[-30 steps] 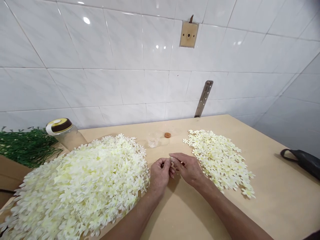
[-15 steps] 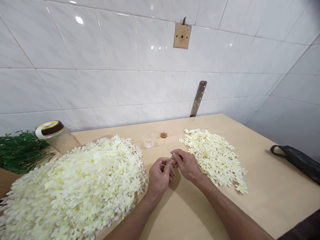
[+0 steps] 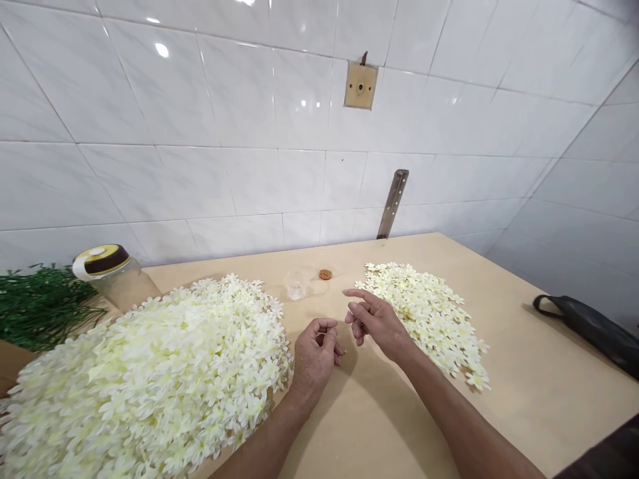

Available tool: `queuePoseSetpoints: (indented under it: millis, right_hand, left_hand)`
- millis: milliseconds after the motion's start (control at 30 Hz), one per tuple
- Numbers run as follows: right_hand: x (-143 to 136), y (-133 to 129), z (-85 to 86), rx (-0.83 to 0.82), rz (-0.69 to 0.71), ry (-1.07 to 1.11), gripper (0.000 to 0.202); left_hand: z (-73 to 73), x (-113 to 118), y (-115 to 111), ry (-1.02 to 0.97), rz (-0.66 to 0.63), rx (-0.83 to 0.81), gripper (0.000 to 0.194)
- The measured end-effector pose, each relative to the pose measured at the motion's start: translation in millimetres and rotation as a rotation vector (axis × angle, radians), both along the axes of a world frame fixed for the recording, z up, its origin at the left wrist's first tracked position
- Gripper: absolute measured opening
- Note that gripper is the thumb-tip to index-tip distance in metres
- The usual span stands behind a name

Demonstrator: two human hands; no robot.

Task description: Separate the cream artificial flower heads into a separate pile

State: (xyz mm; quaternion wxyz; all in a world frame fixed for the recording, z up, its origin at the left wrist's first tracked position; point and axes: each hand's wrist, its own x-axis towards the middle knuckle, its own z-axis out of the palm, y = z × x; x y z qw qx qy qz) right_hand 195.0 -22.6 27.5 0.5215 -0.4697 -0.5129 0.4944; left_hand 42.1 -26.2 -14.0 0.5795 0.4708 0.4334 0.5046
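Between two heaps of flowers, both hands hover over the tan table (image 3: 359, 412). My left hand (image 3: 317, 349) is closed, thumb against the fingers; anything between them is too small to make out. It is beside the right edge of the large heap of white-yellow flowers (image 3: 170, 366). My right hand (image 3: 374, 322) has its index finger stretched out and its thumb apart from it, with nothing visible in it. It is at the left edge of the smaller flower heap (image 3: 424, 309). Beyond the hands are a small clear cup (image 3: 296, 287) and a brown round piece (image 3: 325, 274).
A bottle with a yellow and brown lid (image 3: 120, 276) leans at the left, beside green artificial foliage (image 3: 42, 303). A black strapped pouch (image 3: 592, 329) lies at the right edge. A metal bracket (image 3: 393, 203) stands against the tiled wall at the back.
My right hand has moved slightly away from my left hand, and its fingers have opened. My left hand keeps its pinch. The camera view has shifted a little.
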Motion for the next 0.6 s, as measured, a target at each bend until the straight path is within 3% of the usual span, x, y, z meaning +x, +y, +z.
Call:
queuePoseSetpoints:
  millis: [200, 367, 600]
  right_hand:
    - [5, 0, 2.4, -0.026, 0.016, 0.018, 0.038]
    - [10, 1, 2.1, -0.046, -0.037, 0.019, 0.045]
    - [20, 7, 3.3, -0.134, -0.132, 0.223, 0.042]
  left_hand:
    - [-1.6, 1, 2, -0.020, 0.010, -0.008, 0.030]
    - [1.2, 1, 1, -0.024, 0.002, -0.019, 0.029]
    - [3.9, 1, 0, -0.027, -0.004, -0.018, 0.029]
